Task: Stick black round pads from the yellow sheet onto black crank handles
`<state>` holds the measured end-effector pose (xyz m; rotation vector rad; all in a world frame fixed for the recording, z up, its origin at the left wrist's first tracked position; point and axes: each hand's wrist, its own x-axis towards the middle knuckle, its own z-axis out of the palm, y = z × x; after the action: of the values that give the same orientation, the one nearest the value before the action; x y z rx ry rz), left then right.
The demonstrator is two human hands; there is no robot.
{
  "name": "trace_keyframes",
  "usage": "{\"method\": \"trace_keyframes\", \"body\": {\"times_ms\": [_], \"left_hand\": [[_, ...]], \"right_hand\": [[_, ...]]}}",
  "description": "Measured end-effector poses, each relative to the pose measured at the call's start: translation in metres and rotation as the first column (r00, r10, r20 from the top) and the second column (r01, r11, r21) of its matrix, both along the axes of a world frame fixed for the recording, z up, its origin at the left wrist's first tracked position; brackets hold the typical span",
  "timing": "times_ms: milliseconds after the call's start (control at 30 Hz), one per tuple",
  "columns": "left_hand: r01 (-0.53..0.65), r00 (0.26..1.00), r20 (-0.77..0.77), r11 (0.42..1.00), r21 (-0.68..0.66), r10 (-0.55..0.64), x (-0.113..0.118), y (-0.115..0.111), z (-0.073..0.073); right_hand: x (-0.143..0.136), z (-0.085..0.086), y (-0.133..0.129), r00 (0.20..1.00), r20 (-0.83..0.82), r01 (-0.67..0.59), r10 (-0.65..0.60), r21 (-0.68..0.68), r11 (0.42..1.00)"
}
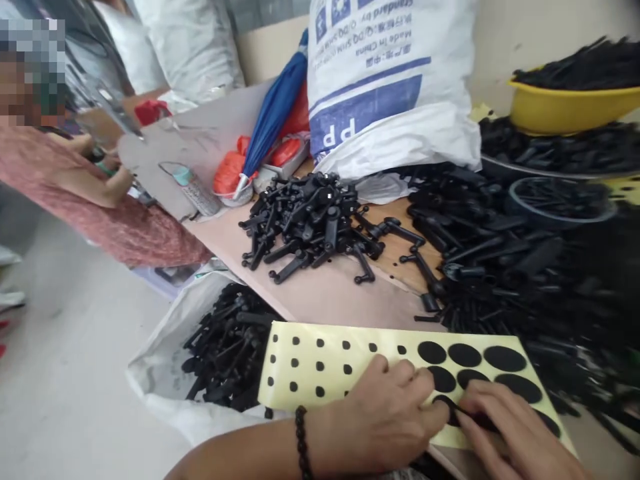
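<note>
A yellow backing sheet [333,393] carries large black round stickers [505,359] at its right and small black dots at its left. My left hand [385,417], with a dark bead bracelet at the wrist, lies on the sheet with fingers curled, its fingertips beside a sticker in the nearest row. From the right, my right hand [515,433] pinches the edge of that black round sticker [453,410], which looks partly lifted. My fingers cover part of it and of the lower sheet.
Black crank-like parts [310,217] are heaped on the table behind the sheet. More black parts fill the right side, below a yellow basin [570,110]. An open white sack [165,360] of parts stands left. A person [100,180] is at the far left.
</note>
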<state>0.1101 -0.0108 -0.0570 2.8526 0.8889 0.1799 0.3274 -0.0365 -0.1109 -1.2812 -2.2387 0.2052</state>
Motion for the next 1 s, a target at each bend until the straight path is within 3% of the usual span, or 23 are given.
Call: {"method": "trace_keyframes", "body": {"times_ms": [133,333,633,800,900,1000], "left_hand": [[-0.021,1.000,-0.024,0.999,-0.030,0.021,0.004,0.007,-0.012],[-0.020,0.999,-0.046,1.000,0.002,0.020,0.012,0.015,-0.032],[-0.011,0.997,-0.071,0.998,0.069,0.016,0.014,0.013,-0.034],[0.007,0.998,-0.062,0.996,0.085,-0.001,0.013,0.015,-0.032],[0.001,1.000,0.030,0.994,0.108,-0.004,0.009,0.017,-0.039],[-0.005,0.961,0.276,0.990,0.141,-0.034,0.000,0.025,-0.052]], "right_hand": [[-0.013,0.019,0.004,0.994,0.004,0.111,-0.111,-0.088,0.990],[-0.019,0.017,0.010,0.974,0.106,0.217,-0.199,-0.204,0.955],[-0.021,0.020,0.013,0.974,0.051,0.224,-0.219,-0.260,0.939],[-0.026,0.026,0.013,0.974,-0.056,0.184,-0.219,-0.368,0.912],[-0.028,0.030,0.014,0.972,-0.113,0.136,-0.203,-0.435,0.890],[-0.024,0.026,0.014,0.972,-0.151,0.088,-0.181,-0.478,0.874]]}}
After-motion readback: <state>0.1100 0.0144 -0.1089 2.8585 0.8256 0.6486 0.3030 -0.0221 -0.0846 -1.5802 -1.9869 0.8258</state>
